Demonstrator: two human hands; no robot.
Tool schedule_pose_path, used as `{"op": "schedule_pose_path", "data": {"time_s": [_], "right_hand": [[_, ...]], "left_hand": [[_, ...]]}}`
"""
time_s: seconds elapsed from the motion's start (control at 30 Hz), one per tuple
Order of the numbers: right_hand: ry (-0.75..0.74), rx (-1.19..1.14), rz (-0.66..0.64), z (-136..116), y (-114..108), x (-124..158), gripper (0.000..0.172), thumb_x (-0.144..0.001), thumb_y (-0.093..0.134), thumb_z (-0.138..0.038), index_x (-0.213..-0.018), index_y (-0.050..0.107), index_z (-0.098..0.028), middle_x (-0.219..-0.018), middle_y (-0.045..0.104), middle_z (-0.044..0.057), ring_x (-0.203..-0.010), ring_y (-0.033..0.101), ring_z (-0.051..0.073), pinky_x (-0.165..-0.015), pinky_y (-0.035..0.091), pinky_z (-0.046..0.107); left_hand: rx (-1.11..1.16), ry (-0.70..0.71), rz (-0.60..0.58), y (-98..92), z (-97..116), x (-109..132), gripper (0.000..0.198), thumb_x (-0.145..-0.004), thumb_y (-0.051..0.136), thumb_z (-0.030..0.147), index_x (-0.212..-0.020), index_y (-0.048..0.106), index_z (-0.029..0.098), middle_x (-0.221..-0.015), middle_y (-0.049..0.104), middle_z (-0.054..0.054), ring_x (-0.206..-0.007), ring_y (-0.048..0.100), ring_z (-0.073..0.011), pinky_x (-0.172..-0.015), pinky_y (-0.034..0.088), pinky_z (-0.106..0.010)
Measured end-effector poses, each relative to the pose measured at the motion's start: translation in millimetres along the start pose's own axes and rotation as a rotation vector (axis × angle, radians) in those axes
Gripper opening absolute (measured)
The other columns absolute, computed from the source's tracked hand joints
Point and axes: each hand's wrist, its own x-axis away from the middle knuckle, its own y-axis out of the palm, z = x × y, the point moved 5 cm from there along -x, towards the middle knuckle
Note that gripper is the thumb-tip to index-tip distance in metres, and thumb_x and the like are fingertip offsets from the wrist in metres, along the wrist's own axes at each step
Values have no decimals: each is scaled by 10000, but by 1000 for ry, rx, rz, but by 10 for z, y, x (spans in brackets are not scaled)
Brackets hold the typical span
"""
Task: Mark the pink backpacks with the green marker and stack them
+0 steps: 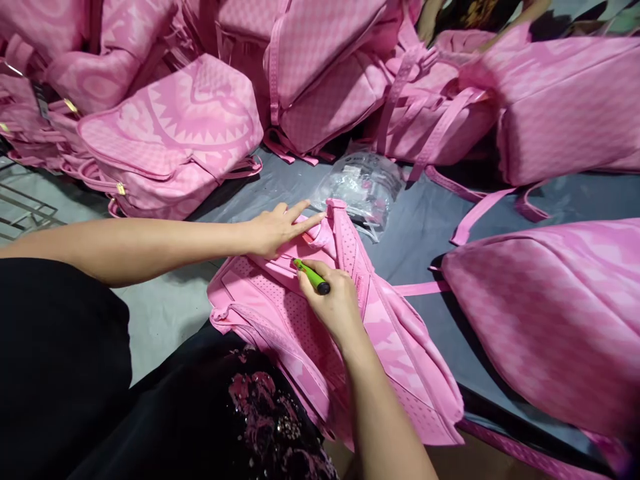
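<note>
A pink backpack [320, 327] with a dotted mesh back panel and straps lies in front of me, partly over the table edge and against my lap. My left hand [280, 230] rests flat on its top end, fingers spread, near the strap loop. In my right hand [333, 300] is a short green pen-like tool with a black end [314, 277], gripped between thumb and fingers. Its far tip points at the bag's upper part, just below my left hand; whether it touches the fabric I cannot tell.
A clear plastic bag [363, 190] with small items inside lies beyond the backpack on the grey table cover [405, 247]. Pink backpacks [175, 133] are heaped along the far side. Another pink backpack [545, 313] lies at right. Across the table, a person's arms [530, 17] reach among bags.
</note>
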Motion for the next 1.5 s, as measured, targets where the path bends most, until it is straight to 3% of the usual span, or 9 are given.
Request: {"op": "schedule_pose_path", "data": {"time_s": [0.2,0.37,0.5,0.67,0.8,0.93,1.03,1.37,1.5], "right_hand": [[38,-27,-51,-74,40,-100,246,-890,597,-282,-1064,747,-196,-916,790,75,-807,745,244,-778,534,338],[105,9,-117,-145,225,-169,235,-895,610,-286,-1068,749,-210,-924,788,79,-832,748,271,-737,539,341],[106,-54,-21,-104,250,-117,268,-902,584,-273,-1103,736,-184,-1013,779,107,-882,744,270,-811,552,360],[62,-133,-38,-54,193,-78,290,-899,567,-313,-1096,731,-176,-1016,776,103,-884,739,257,-827,552,356],[85,-122,-104,-61,152,-101,292,-885,564,-319,-1092,730,-196,-975,780,84,-854,740,246,-779,540,330],[131,-46,-166,-77,140,-113,275,-888,565,-319,-1083,734,-226,-936,783,68,-831,741,247,-736,526,322],[125,-48,-165,-68,133,-110,276,-890,565,-320,-1082,738,-221,-951,783,74,-842,740,252,-756,530,336],[49,-208,-115,-55,338,-257,260,-884,601,-272,-1091,741,-201,-1022,785,73,-880,746,221,-823,555,312],[56,-39,-96,-101,337,-264,253,-894,600,-292,-1088,744,-219,-970,791,75,-846,752,240,-809,558,342]], "left_hand": [[91,84,-85,18,-138,-32,1195,-751,724,214,-1597,-114,306,-1682,-50,-166,-1415,335,-368,-1091,402,-446],[20,-23,-50,65,-79,-63,1246,-727,779,270,-1597,-113,296,-1674,-97,-197,-1419,304,-418,-964,510,-470],[-29,-76,-21,120,-52,-79,1121,-799,697,232,-1598,-83,326,-1673,-4,-204,-1327,412,-403,-854,553,-448],[47,17,-30,143,-131,-68,1086,-801,652,202,-1601,-71,331,-1673,81,-152,-1358,378,-366,-959,508,-427],[136,58,-61,135,-205,-37,1094,-782,640,156,-1604,-62,329,-1686,6,-141,-1376,376,-369,-1010,473,-433],[267,-1,-54,165,-286,-13,1233,-743,664,130,-1548,-240,367,-1658,-226,-146,-1444,332,-395,-1043,447,-434],[310,-41,-82,219,-332,-32,1283,-713,678,103,-1532,-272,373,-1625,-312,-160,-1471,289,-425,-1059,437,-425],[286,-3,-93,258,-338,-57,1161,-799,602,87,-1551,-245,345,-1649,-247,-161,-1475,312,-379,-1111,388,-409],[298,11,-48,280,-335,-43,1180,-802,577,62,-1511,-306,393,-1658,-231,-140,-1456,341,-358,-1075,417,-411]]}}
